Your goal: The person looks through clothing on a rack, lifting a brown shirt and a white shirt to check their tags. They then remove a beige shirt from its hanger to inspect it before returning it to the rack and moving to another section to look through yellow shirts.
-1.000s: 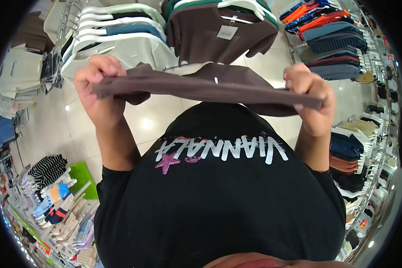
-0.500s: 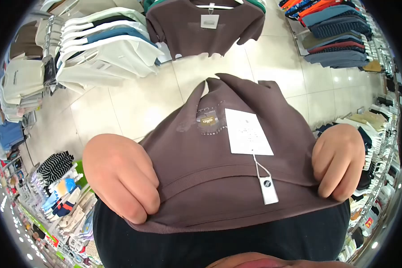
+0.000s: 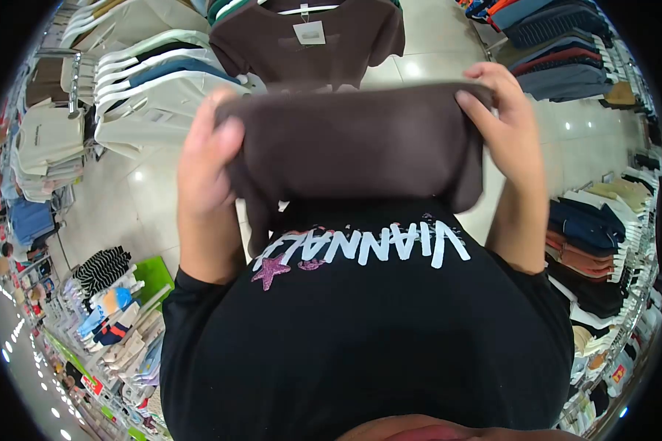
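Note:
A dark brown shirt [image 3: 360, 147] stretches between my two hands in front of my chest, its cloth doubled over into a wide band with the lower edges hanging loose. My left hand [image 3: 210, 158], a little blurred, grips its left end with the thumb on top. At the other end, my right hand [image 3: 504, 121] pinches the upper corner between thumb and fingers. The neck label and paper tags of this shirt are hidden. Just beyond it hangs another brown short-sleeved shirt [image 3: 309, 55] on a white hanger, with a white tag [image 3: 309, 33] at its neckline.
White and blue garments [image 3: 162, 95] hang on a rack at the left. Folded dark clothes [image 3: 559, 44] are at the upper right, and more racked clothes [image 3: 588, 228] line the right side. Pale floor tiles [image 3: 132, 198] show between racks. My black top [image 3: 368, 331] fills the bottom.
Both hands have moved up and away from my body with the brown shirt. The shirt has turned over, so its inner neck and tags no longer show, and my black top's lettering is now visible.

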The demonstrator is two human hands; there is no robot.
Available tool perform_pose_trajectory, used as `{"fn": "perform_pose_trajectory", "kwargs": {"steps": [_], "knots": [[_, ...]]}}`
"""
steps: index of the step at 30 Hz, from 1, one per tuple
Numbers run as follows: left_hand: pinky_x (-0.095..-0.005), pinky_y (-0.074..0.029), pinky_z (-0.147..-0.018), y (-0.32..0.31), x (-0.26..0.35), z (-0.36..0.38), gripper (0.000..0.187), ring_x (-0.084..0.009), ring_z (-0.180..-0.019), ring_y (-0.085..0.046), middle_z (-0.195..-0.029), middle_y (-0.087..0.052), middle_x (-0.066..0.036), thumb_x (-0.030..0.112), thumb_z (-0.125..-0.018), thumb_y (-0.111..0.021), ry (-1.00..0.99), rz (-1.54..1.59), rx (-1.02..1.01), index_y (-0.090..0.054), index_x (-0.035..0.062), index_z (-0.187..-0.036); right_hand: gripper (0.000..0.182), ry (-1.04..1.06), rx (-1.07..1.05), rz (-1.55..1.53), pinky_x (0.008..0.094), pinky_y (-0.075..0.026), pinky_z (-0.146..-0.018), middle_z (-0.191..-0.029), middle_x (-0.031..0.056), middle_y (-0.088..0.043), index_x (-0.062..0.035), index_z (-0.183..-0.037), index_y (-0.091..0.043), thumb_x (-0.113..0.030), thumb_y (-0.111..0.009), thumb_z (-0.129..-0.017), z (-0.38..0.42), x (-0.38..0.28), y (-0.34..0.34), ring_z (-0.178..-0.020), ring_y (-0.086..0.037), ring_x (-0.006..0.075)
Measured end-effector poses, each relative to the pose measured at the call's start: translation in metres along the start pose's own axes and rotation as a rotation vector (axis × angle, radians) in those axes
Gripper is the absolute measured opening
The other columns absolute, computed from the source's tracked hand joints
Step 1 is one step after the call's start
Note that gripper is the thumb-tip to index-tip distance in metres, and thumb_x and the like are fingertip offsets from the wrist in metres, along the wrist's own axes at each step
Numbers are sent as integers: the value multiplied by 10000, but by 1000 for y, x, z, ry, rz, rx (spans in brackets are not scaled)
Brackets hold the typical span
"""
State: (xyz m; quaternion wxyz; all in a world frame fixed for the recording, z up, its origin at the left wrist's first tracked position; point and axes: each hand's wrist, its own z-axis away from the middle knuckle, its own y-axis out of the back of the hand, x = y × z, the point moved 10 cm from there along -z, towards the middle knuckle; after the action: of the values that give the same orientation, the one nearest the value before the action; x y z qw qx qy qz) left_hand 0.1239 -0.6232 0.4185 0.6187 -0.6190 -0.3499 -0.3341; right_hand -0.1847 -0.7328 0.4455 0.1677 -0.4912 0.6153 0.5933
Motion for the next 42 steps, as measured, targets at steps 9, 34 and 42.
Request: {"fn": "perform_pose_trajectory", "kwargs": {"steps": [9,34,42], "knots": [[-360,-507,-831,-68,-123,-9,156,-255,-886,-644,-920,-651,-125,108,-958,-638,71,-896,-36,-644,-7,-1063,363,-335,-449,-685,295,-480,-816,-960,14,-635,-11,-1109,-656,-345,-515,-1086,63,50,-131,-860,-563,123],[-454,-515,-775,-18,-185,-34,131,-385,-933,-641,-947,-660,-142,49,-789,-693,121,-1539,-124,-622,62,-898,192,-277,-590,-667,265,-453,-769,-886,-4,-587,-8,-1064,-626,-32,-451,-988,101,61,-91,-820,-521,87],[-445,-463,-680,71,-106,-34,80,-389,-800,-583,-852,-594,-157,11,-786,-619,-80,-1621,310,-582,40,-851,206,-376,-306,-117,377,-516,-811,-969,155,-672,-14,-1027,-663,-33,-506,-895,79,121,-99,-887,-643,286]]}}
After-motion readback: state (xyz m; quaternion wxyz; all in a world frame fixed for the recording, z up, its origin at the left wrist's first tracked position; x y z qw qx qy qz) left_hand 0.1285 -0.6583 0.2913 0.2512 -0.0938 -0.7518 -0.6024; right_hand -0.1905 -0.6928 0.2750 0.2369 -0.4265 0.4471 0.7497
